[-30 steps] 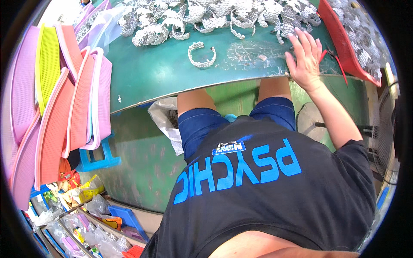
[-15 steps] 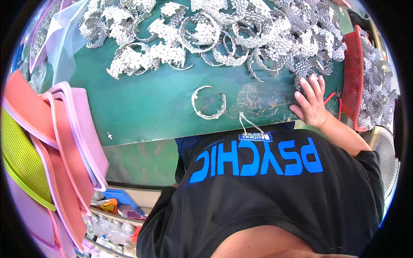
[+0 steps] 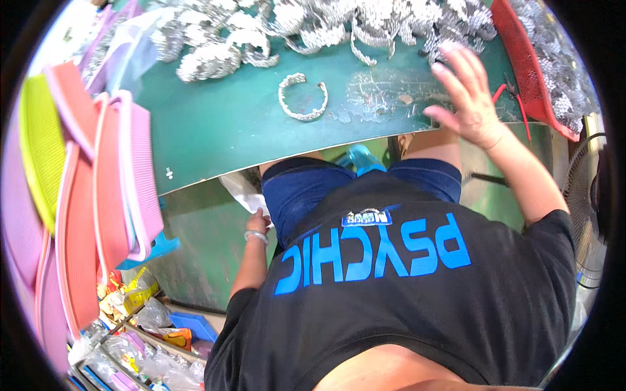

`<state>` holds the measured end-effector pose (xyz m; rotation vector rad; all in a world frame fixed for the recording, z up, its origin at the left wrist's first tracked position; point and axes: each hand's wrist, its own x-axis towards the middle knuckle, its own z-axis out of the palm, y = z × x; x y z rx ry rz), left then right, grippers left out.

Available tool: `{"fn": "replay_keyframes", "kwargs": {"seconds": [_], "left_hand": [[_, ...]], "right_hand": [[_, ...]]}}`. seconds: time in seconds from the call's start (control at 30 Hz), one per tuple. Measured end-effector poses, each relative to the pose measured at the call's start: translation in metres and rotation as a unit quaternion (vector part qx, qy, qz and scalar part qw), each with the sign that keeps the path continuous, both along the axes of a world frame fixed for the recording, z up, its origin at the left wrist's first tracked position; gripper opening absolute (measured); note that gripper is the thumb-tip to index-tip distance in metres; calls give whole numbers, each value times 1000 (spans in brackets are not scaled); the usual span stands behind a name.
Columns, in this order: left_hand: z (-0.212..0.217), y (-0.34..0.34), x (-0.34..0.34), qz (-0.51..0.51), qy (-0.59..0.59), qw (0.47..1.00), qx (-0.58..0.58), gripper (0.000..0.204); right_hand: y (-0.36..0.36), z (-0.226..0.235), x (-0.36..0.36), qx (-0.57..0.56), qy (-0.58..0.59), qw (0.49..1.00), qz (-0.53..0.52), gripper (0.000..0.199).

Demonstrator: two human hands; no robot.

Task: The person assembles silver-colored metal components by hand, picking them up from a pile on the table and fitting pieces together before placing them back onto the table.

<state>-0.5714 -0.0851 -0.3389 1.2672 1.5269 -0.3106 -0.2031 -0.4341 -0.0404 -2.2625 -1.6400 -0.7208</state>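
My right hand (image 3: 466, 101) is raised over the green table's near edge at the right, its fingers spread and nothing in them. Its fingertips are close to the pile of silver-white, scaly-textured cuff bracelets (image 3: 326, 23) along the far side. A single open cuff bracelet (image 3: 283, 99) lies apart from the pile on the green table (image 3: 222, 124). Down by my thigh, below the table edge, my left hand (image 3: 257, 221) has its fingers closed on a white sheet (image 3: 244, 190), partly hidden by the table. A pale bangle circles that wrist.
Stacked pink, orange and green plastic baskets (image 3: 98, 176) stand at the left. Red-handled pliers (image 3: 520, 107) lie beside a red basket (image 3: 529, 72) full of silver pieces at the right. A fan (image 3: 580, 186) stands at the lower right; shelves with bagged items are at the lower left.
My left hand has come into view below the table edge with the white sheet. My right hand has lifted off the near side of the pile, fingers spreading. The view has shifted.
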Motion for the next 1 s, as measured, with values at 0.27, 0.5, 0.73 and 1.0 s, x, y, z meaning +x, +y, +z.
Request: {"fn": "replay_keyframes", "kwargs": {"seconds": [0.27,0.5,0.73,1.0], "left_hand": [[217,-21,83,-327,-284,898,80,28],[306,-58,150,-323,-477,815,56,20],[301,-69,212,-180,-528,825,95,38],[315,-89,239,-200,-570,788,-115,23]], "right_hand": [[118,-13,-64,96,245,964,-51,78],[154,-9,-61,90,206,974,-24,59],[121,1,-50,193,414,887,66,72],[91,12,-41,231,482,833,141,78]]}}
